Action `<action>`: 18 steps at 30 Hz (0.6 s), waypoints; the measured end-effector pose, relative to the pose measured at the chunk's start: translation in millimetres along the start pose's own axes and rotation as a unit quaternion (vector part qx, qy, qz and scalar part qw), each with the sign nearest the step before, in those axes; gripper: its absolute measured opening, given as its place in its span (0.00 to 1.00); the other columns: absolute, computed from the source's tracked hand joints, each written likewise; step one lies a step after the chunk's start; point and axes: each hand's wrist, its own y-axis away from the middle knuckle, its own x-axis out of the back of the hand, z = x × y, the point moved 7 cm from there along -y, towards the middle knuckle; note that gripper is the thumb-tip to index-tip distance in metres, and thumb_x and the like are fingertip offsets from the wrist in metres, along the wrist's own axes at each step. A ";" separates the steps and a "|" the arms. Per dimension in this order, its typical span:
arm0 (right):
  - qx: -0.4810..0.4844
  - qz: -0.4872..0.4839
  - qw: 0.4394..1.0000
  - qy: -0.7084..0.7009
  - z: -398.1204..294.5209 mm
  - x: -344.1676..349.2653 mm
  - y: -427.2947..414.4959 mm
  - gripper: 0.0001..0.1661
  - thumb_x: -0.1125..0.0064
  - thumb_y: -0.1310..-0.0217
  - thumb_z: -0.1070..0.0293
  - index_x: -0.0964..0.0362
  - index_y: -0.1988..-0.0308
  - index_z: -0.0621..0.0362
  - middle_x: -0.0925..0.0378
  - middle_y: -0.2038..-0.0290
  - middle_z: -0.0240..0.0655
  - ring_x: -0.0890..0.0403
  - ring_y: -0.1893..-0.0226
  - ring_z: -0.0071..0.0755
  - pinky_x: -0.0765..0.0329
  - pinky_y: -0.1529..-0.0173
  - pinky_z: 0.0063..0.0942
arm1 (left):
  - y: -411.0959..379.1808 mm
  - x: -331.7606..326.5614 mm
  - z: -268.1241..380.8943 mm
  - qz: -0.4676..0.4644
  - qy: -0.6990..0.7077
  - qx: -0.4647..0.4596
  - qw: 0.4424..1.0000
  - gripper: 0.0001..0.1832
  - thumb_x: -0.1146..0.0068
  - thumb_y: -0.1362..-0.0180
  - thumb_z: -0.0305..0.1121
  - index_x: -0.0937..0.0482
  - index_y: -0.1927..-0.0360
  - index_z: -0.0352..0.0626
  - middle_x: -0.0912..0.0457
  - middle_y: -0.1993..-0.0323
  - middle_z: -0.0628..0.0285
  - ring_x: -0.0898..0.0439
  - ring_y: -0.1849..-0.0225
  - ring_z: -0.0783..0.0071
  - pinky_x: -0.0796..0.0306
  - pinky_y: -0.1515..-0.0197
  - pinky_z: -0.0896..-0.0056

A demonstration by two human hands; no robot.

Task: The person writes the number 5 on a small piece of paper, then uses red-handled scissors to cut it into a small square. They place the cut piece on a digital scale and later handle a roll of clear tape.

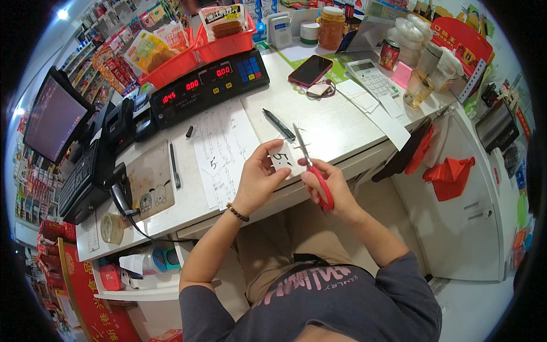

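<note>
In my left hand (265,169) is a small white paper slip (283,157) with a bold black handwritten mark, at the counter's front edge. My right hand (329,184) grips scissors (321,181) with red handles. Their narrow blades point away from me, just right of the slip. Beyond my hands lies an uncapped black marker (278,124), with thin paper scraps (304,143) near its end. Left of my left hand are written paper sheets (226,141), and another marked slip (213,164) rests on them. The marker's black cap (189,131) stands apart, farther left.
A black weighing scale (205,87) with lit digits stands at the back, before red baskets (171,64). A phone (310,70) and a calculator (372,77) lie to the right. To the left are a pen (174,164), a barcode scanner (121,194), a tape roll (112,228) and an open drawer (141,290).
</note>
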 end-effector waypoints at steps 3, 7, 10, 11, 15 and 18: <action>0.016 0.012 1.000 -0.004 -9.1 3.4 -7.1 0.23 0.38 0.44 0.65 0.32 0.50 0.61 0.32 0.80 0.23 0.38 0.84 0.11 0.42 0.80 0.13 | 1.4 -1.1 -4.7 -0.028 0.018 0.010 0.999 0.29 0.43 0.48 0.18 0.37 0.41 0.36 0.27 0.53 0.60 0.26 0.55 0.79 0.29 0.54 0.78; 0.051 0.030 0.997 0.042 -23.4 3.4 -16.2 0.26 0.37 0.46 0.68 0.34 0.48 0.61 0.29 0.76 0.25 0.36 0.82 0.11 0.41 0.80 0.13 | 3.7 -4.3 -3.6 -0.048 -0.012 0.003 0.999 0.31 0.44 0.48 0.17 0.38 0.39 0.36 0.27 0.53 0.60 0.26 0.54 0.78 0.30 0.51 0.77; 0.071 0.049 0.995 0.051 -31.2 2.1 -21.9 0.26 0.37 0.48 0.71 0.34 0.49 0.62 0.28 0.75 0.26 0.32 0.82 0.12 0.36 0.79 0.12 | 6.3 -7.5 -3.1 -0.059 -0.037 -0.010 0.998 0.32 0.45 0.48 0.17 0.38 0.38 0.37 0.27 0.52 0.60 0.26 0.52 0.77 0.31 0.49 0.76; 0.074 0.044 0.994 0.060 -32.5 0.9 -22.2 0.26 0.37 0.48 0.71 0.34 0.49 0.62 0.27 0.75 0.27 0.32 0.82 0.13 0.35 0.78 0.12 | 7.0 -8.7 -2.7 -0.067 -0.045 -0.019 0.997 0.32 0.45 0.48 0.17 0.38 0.38 0.37 0.28 0.52 0.59 0.27 0.51 0.76 0.32 0.48 0.75; 0.083 0.047 0.993 0.075 -33.2 -1.8 -22.9 0.25 0.37 0.48 0.71 0.35 0.50 0.62 0.27 0.75 0.27 0.30 0.81 0.14 0.33 0.78 0.12 | 7.8 -9.1 -1.3 -0.100 -0.081 -0.057 0.990 0.37 0.43 0.50 0.17 0.42 0.35 0.38 0.30 0.49 0.59 0.28 0.49 0.75 0.32 0.47 0.72; 0.096 0.075 0.992 0.039 -31.5 1.0 -22.7 0.25 0.38 0.48 0.72 0.35 0.50 0.61 0.26 0.74 0.28 0.29 0.80 0.15 0.32 0.77 0.13 | 12.0 -8.0 2.4 -0.050 -0.019 -0.013 0.998 0.41 0.41 0.52 0.18 0.47 0.34 0.38 0.32 0.47 0.57 0.29 0.48 0.74 0.31 0.48 0.71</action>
